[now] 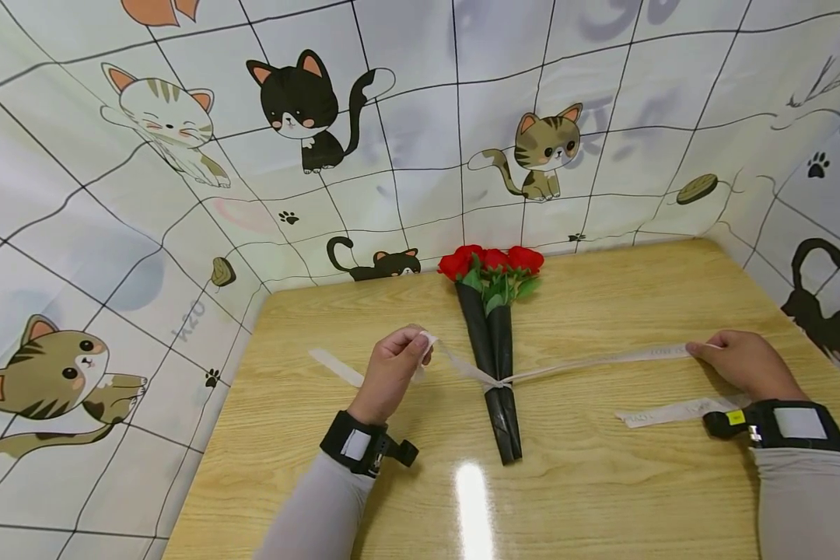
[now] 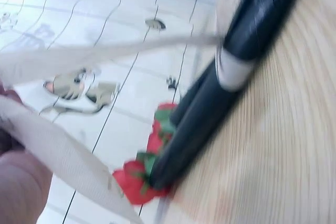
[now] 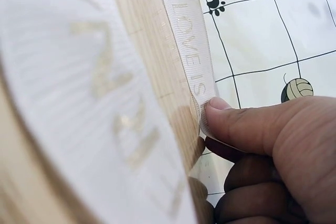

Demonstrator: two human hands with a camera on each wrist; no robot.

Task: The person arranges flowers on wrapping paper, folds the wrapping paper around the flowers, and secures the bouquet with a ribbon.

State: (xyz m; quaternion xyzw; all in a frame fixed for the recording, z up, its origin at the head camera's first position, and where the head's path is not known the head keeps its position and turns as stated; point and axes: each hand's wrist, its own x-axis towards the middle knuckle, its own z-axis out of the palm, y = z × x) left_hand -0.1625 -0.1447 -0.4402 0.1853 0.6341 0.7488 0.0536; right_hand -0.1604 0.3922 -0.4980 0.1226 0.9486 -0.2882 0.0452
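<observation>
Red roses (image 1: 493,260) wrapped in black paper (image 1: 498,342) lie on the table as two slim bundles side by side. A white ribbon (image 1: 602,360) with gold lettering loops round both stems, as the left wrist view shows at the white band (image 2: 232,70). My left hand (image 1: 395,362) pinches one length of it left of the bundles. To the right, my right hand (image 1: 745,362) grips the other length between thumb and finger, and "LOVE IS" reads along it in the right wrist view. Both ribbon tails hang past the hands onto the table.
The wooden table (image 1: 574,498) backs against a wall sheet (image 1: 420,132) printed with cats and a grid. One ribbon tail (image 1: 336,365) lies left of the left wrist, another (image 1: 672,412) beside the right wrist strap. Each wrist wears a black strap with a camera.
</observation>
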